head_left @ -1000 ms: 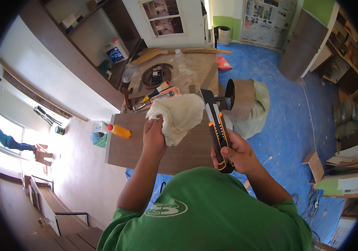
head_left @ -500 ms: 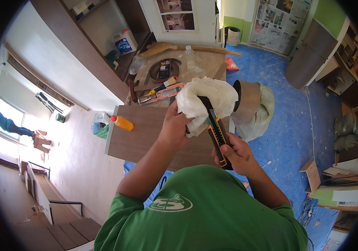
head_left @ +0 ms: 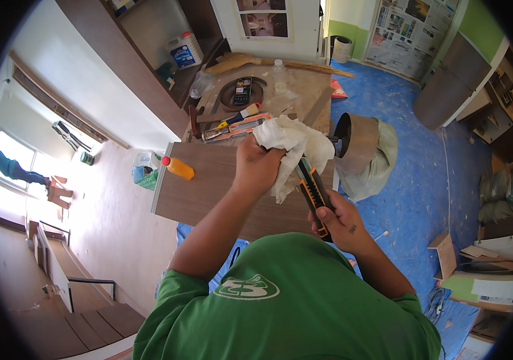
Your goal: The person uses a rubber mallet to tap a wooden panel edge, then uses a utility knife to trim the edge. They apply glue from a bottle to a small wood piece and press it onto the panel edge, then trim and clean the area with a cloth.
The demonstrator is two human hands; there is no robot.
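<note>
My left hand [head_left: 259, 165] is closed on a crumpled white cloth [head_left: 303, 137]. The cloth is bunched over the far end of a black and orange utility knife [head_left: 313, 191] and hides its tip. Lower down, my right hand [head_left: 340, 221] is wrapped round the knife's handle, with the thumb along its side. Both hands are in front of my chest, above a brown wood-grain board [head_left: 214, 180]. Just beyond the cloth, an orange and clear tool pack [head_left: 235, 129] and a paintbrush [head_left: 241, 116] lie on the worktable.
A juice bottle [head_left: 178, 168] is near the board's left edge. Farther back are a phone [head_left: 242, 91] on a coiled strip, a hammer [head_left: 194, 122], a clear bottle [head_left: 279, 77] and a broom [head_left: 238, 62]. A bag-lined bin [head_left: 382, 159] stands on blue sheeting [head_left: 412, 192].
The cloth has shifted and hangs looser, with a longer fold below my left hand. More of the knife's upper part shows. My right hand stays on the handle.
</note>
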